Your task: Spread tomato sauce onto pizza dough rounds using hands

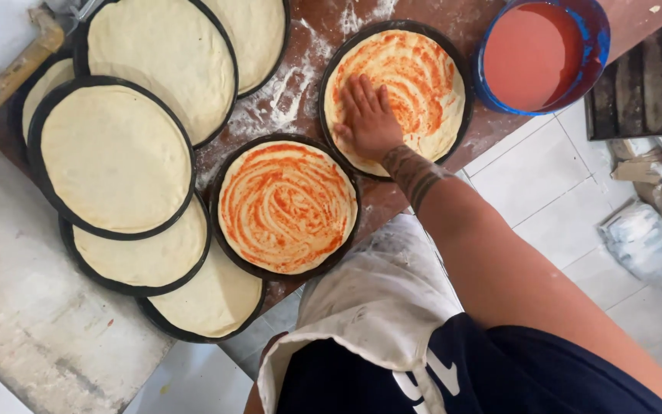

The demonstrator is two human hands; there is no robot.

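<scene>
Right hand flat on sauced dough pan

The floured brown table carries round dark pans with dough, two sauced, and a blue sauce bowl.

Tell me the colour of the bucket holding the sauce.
Blue bucket, seen in the head view.

Several plain dough rounds in dark pans overlap at the left. A finished sauced round lies beside them. A dark rack stands at the right.
</scene>
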